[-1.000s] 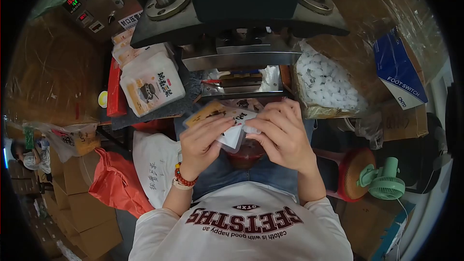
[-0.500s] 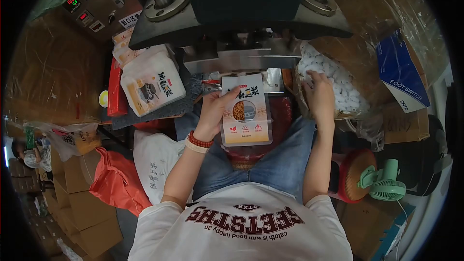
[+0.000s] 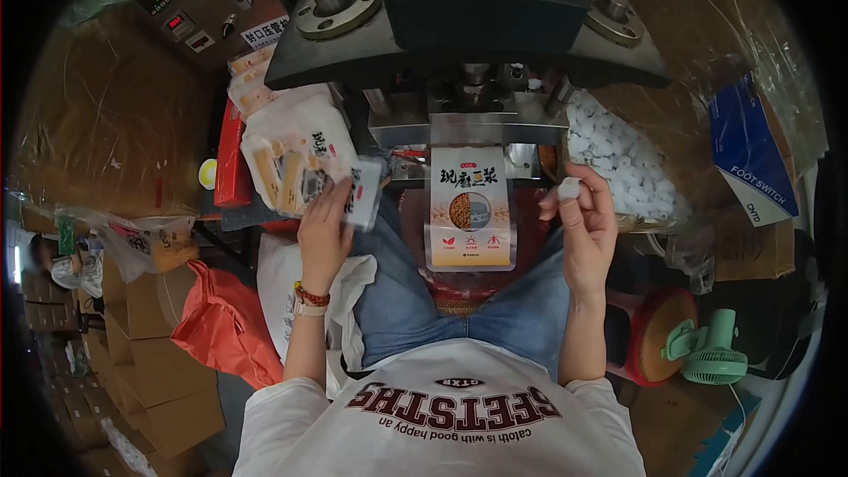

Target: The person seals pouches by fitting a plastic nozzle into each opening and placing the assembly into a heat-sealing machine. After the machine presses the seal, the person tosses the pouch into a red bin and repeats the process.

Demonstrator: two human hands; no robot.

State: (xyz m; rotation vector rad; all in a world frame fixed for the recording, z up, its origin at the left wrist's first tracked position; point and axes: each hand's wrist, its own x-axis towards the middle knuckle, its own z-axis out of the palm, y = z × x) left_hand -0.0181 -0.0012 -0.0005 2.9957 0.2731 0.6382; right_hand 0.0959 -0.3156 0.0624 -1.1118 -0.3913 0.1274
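A white and orange printed pouch [image 3: 473, 252] hangs by its top edge at the metal jaws [image 3: 468, 128] of a sealing press, with neither hand on it. To its left, my left hand [image 3: 325, 228] is closed on another pouch [image 3: 365, 193], which is tilted and slightly blurred. That hand is over the front of a stack of similar pouches [image 3: 265, 137]. My right hand [image 3: 590, 234] is raised beside the jaws, pinching a small white spout cap [image 3: 570, 187] between thumb and fingers.
An open box of white spout pieces [image 3: 618, 155] stands right of the press. A control panel with lit digits [image 3: 177, 0] is at back left. Further right are a blue foot switch box [image 3: 746, 150] and a green fan [image 3: 714, 349]. A red bag [image 3: 225, 327] lies at left.
My left hand has let go of the pouch at the press and moved left to another pouch. From the box of white pieces, my right hand has come back holding a cap. The view has shifted slightly.
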